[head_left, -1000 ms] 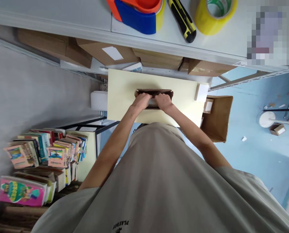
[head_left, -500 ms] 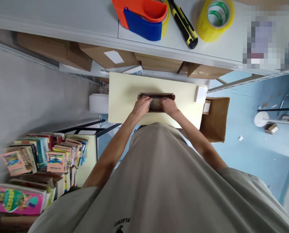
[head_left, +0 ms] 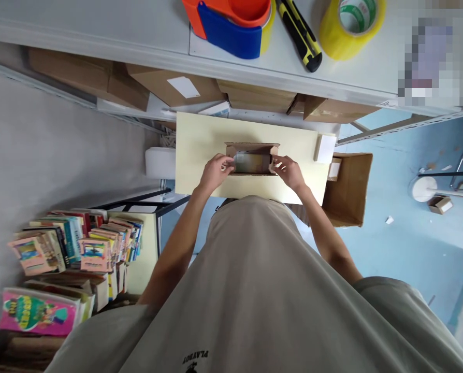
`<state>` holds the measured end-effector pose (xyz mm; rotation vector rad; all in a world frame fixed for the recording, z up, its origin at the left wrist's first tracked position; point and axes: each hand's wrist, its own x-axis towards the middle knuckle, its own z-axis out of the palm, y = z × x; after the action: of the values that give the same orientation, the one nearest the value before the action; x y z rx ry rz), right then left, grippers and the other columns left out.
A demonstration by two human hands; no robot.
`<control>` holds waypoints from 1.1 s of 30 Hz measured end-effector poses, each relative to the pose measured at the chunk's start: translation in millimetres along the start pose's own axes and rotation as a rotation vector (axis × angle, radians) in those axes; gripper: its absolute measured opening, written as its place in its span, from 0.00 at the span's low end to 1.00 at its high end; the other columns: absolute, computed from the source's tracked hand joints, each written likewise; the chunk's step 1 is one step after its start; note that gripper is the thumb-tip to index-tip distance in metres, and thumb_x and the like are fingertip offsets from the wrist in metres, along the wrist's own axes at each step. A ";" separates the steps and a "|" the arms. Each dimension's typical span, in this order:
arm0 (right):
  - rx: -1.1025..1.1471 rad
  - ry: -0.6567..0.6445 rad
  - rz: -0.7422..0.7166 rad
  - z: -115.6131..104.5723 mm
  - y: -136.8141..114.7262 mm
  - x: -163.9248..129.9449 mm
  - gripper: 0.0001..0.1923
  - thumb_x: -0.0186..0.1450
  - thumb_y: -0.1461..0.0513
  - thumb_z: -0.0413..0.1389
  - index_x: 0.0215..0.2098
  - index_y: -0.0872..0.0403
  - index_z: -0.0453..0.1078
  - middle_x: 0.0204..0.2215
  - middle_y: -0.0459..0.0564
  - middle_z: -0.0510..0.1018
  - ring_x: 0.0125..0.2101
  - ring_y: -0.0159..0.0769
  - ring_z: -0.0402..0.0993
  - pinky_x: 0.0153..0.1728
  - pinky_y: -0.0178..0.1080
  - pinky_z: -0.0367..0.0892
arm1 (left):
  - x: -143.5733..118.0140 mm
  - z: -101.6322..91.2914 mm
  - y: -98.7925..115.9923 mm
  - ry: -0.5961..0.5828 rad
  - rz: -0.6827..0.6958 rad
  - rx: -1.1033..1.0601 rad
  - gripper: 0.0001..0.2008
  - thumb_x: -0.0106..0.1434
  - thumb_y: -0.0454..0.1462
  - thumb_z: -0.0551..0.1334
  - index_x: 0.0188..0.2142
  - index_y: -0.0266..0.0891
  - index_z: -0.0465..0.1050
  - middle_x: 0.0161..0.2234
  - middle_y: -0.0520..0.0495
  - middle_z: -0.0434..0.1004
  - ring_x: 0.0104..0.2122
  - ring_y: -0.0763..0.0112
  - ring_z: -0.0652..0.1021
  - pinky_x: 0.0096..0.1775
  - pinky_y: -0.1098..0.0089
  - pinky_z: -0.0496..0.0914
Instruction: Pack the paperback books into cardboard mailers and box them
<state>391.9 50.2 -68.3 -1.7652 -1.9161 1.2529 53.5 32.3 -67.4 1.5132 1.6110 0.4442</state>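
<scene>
Item: small cardboard box (head_left: 252,158), open-topped, standing mid-way along the pale table (head_left: 200,150), a grey wrapped object inside it.
Left hand (head_left: 215,172): at the box's left end, fingers curled onto the edge; grip loose, not closed around anything.
Right hand (head_left: 289,171): at the right end, fingers spread, tips touching the flap.
Handling note: steady both ends evenly, press flaps level, keep the box flat on the table.
Nearby: tape dispenser (head_left: 231,23), utility knife (head_left: 300,35), yellow tape roll (head_left: 350,23) on the shelf above.
</scene>
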 end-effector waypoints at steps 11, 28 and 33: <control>-0.317 -0.223 -0.099 2.8 -4.5 -1.7 0.40 0.73 0.41 0.70 0.76 0.50 0.74 0.70 0.65 0.76 0.68 0.63 0.76 0.66 0.59 0.80 | 0.1 0.0 3.9 -0.199 0.044 0.166 0.40 0.58 0.43 0.86 0.68 0.44 0.80 0.61 0.36 0.88 0.65 0.40 0.81 0.65 0.49 0.78; -0.433 0.037 -0.050 24.6 3.9 -5.8 0.26 0.82 0.57 0.55 0.75 0.49 0.75 0.72 0.64 0.73 0.58 0.55 0.83 0.53 0.54 0.87 | 1.2 25.2 -13.7 0.168 0.022 0.117 0.15 0.72 0.34 0.74 0.56 0.44 0.88 0.60 0.37 0.78 0.55 0.54 0.85 0.64 0.53 0.81; -0.391 0.169 -0.028 37.0 9.0 -4.2 0.25 0.86 0.59 0.46 0.63 0.51 0.84 0.66 0.62 0.83 0.52 0.50 0.87 0.53 0.51 0.86 | -3.1 41.6 -16.5 0.300 -0.027 0.024 0.08 0.77 0.35 0.69 0.50 0.43 0.89 0.54 0.39 0.84 0.51 0.58 0.86 0.59 0.58 0.83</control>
<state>373.7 30.1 -95.4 -1.9408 -2.1836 0.7247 74.8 14.0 -102.5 1.4942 1.8702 0.6644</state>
